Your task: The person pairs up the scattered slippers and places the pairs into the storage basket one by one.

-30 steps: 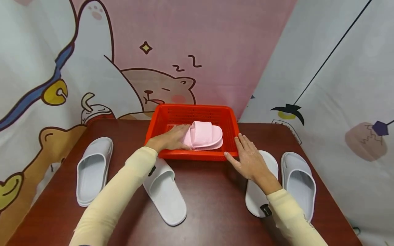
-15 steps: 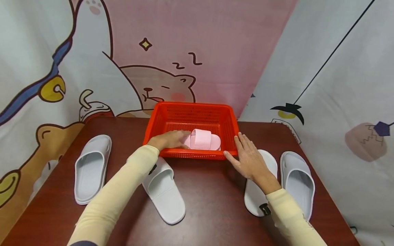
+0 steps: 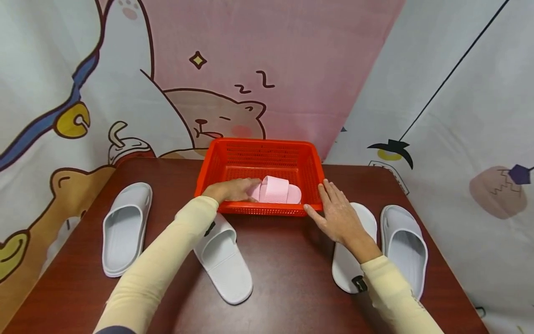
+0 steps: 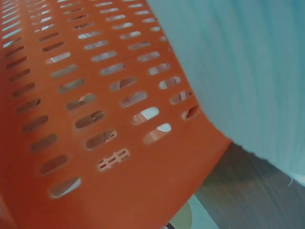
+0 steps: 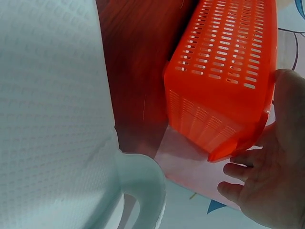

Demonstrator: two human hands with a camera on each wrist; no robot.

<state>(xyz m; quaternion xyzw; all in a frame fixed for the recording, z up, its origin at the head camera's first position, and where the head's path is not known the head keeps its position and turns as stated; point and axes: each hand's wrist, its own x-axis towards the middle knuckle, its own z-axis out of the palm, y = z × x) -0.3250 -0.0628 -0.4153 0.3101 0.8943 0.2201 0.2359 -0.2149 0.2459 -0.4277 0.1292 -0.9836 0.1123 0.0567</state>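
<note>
A pair of pink slippers lies low inside the red plastic basket, near its front wall. My left hand reaches over the basket's front left and grips the slippers at their heel end, thumb on the near side, fingers on the far side. At the basket's front right corner, my right hand rests with straight fingers along the side and its thumb at the front rim. The right wrist view shows this hand at the basket's rim. Only the perforated basket wall and a pale surface show in the left wrist view; the left hand is hidden there.
On the brown table, a white slipper lies below the left forearm, another white slipper under the right wrist. One grey clog stands at the left, another grey clog at the right. A printed cloth hangs behind.
My left hand has lowered the pink slippers deeper into the basket; their lower part is now behind the front rim. My right hand has stayed at the basket's corner.
</note>
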